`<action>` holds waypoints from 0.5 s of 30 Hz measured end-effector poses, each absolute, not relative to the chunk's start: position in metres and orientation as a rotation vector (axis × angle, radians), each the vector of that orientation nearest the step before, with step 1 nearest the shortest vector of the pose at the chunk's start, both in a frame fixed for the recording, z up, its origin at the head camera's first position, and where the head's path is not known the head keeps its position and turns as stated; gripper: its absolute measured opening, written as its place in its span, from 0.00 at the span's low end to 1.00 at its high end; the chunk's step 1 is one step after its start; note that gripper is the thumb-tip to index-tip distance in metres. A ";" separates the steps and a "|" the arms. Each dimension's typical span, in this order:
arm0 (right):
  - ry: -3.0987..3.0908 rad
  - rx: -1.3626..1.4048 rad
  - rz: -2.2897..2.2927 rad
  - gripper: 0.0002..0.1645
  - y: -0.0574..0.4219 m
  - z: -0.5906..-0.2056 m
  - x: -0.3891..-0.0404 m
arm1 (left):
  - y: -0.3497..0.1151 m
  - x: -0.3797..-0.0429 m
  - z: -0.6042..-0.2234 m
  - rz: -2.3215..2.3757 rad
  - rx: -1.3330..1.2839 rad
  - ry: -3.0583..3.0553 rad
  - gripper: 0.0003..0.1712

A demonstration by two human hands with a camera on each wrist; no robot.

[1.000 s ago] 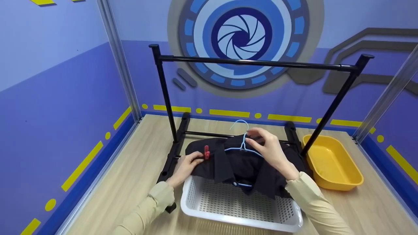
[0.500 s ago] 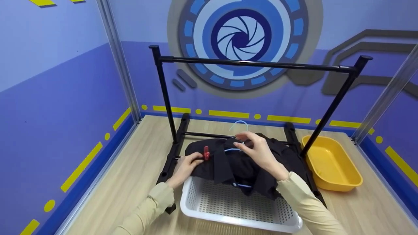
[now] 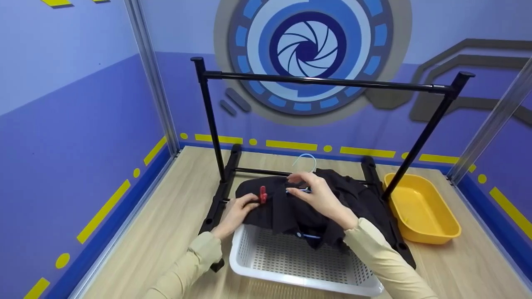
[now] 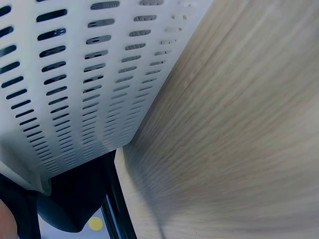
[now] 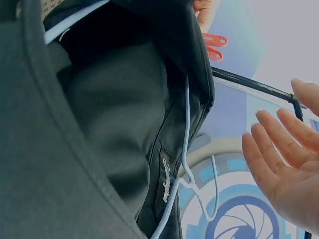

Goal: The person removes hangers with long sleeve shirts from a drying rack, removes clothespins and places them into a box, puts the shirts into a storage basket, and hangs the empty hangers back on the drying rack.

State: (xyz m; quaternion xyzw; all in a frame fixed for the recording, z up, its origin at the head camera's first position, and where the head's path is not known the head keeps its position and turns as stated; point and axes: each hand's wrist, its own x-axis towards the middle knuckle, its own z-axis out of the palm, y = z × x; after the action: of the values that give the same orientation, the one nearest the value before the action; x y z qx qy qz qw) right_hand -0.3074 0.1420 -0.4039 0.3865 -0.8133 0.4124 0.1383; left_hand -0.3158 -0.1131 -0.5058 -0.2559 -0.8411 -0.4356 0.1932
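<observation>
A black collared shirt [image 3: 307, 207] lies over the far part of a white perforated basket [image 3: 305, 278], with a light-blue wire hanger [image 5: 185, 172] inside its neck. The hanger's hook [image 3: 306, 155] stands up behind my right hand [image 3: 320, 195], which hovers over the collar with fingers spread and nothing between them. At the left shoulder, my left hand [image 3: 236, 212] pinches the shirt's cloth beside a red clothespin [image 3: 263, 194] clipped there. In the left wrist view only a sliver of that hand shows at the lower left edge.
A black garment rack [image 3: 324, 80] stands behind and around the basket, its feet on the wooden table [image 3: 166, 232]. To the right is a yellow tray [image 3: 424, 207]. Blue-purple walls enclose the table at the back and sides.
My right hand has left the hanger's neck and moved left and slightly down across the collar. The right side of the shirt is more uncovered. My left hand has stayed put.
</observation>
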 end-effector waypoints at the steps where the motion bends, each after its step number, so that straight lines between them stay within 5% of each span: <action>1: -2.356 1.120 1.202 0.17 0.141 -0.404 -0.308 | -0.113 -0.316 -0.506 -1.229 -0.713 -2.364 0.05; 15: -2.358 1.236 1.115 0.20 0.118 -0.410 -0.312 | -0.113 -0.318 -0.507 -1.294 -0.734 -2.374 0.05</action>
State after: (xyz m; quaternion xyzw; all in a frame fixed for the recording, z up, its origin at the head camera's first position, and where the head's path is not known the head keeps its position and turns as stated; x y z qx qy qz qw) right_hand -0.3122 0.1175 -0.4102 0.4247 -0.8104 0.3830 0.1273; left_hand -0.3176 -0.1134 -0.5068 -0.2581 -0.8352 -0.4553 0.1689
